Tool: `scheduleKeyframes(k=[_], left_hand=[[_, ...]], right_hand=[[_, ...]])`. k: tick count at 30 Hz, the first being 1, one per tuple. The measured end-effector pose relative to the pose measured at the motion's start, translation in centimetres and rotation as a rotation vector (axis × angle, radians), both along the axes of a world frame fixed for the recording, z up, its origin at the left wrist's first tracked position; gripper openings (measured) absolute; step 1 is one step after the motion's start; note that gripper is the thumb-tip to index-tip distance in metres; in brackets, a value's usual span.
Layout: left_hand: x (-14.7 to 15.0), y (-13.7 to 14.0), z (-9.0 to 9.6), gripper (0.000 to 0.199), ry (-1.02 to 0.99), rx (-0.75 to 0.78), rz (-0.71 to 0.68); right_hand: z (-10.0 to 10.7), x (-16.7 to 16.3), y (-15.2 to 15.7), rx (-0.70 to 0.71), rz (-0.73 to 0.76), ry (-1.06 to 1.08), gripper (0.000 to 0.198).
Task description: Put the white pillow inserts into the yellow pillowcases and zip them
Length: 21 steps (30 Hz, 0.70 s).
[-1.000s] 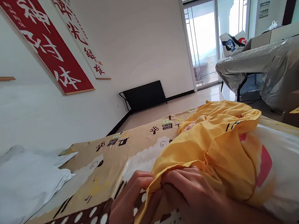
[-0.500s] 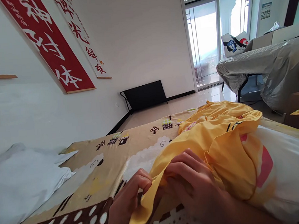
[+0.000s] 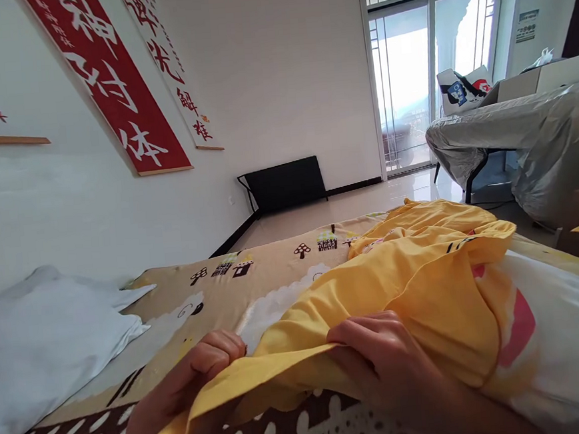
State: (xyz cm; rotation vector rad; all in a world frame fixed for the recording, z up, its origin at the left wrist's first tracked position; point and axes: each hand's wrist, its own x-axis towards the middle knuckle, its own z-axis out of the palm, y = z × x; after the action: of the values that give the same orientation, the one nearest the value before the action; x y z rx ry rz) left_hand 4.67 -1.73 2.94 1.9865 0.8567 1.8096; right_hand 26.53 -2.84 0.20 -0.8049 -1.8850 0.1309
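A yellow pillowcase [image 3: 355, 292] with a pink print lies bunched in front of me, part of it against a white pillow [image 3: 567, 309] at the right. Its near edge is stretched between my two hands. My left hand [image 3: 196, 368] is closed on the edge, fingers curled over the fabric. Farther right, my right hand [image 3: 385, 350] grips the same edge, its thumb side against the cloth; some fingers are hidden beneath it. Whether the pillow reaches inside the cloth near my hands I cannot tell.
Beneath everything is a beige and brown patterned blanket [image 3: 268, 265]. A white cloth-covered bundle [image 3: 54, 349] lies at the left. Beyond stand a black folded panel [image 3: 284, 185] against the wall and a plastic-covered table [image 3: 507, 116] with boxes.
My left hand has moved left and slightly down, away from my right hand, so the pillowcase edge between them is longer and straighter. The view has shifted slightly.
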Motion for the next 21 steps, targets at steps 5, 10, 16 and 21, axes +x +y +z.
scheduleKeyframes(k=[5,10,16,21], left_hand=[[-1.5,1.0,-0.3,0.041,0.021,-0.059,-0.293],[-1.4,-1.4,-0.1,0.040,0.067,-0.333,-0.081],[-2.8,-0.4,0.0,0.023,0.097,-0.197,0.414],[-1.9,1.1,-0.9,0.005,0.130,0.037,0.678]], right_hand=[[-0.2,1.5,-0.4,0.072,0.022,-0.027,0.023],[0.0,3.0,-0.6,0.201,-0.050,-0.174,0.020],[-2.3,6.6,-0.5,0.262,-0.218,-0.432,0.014],[-5.1,10.5,-5.3,0.404,-0.305,-0.509,0.029]])
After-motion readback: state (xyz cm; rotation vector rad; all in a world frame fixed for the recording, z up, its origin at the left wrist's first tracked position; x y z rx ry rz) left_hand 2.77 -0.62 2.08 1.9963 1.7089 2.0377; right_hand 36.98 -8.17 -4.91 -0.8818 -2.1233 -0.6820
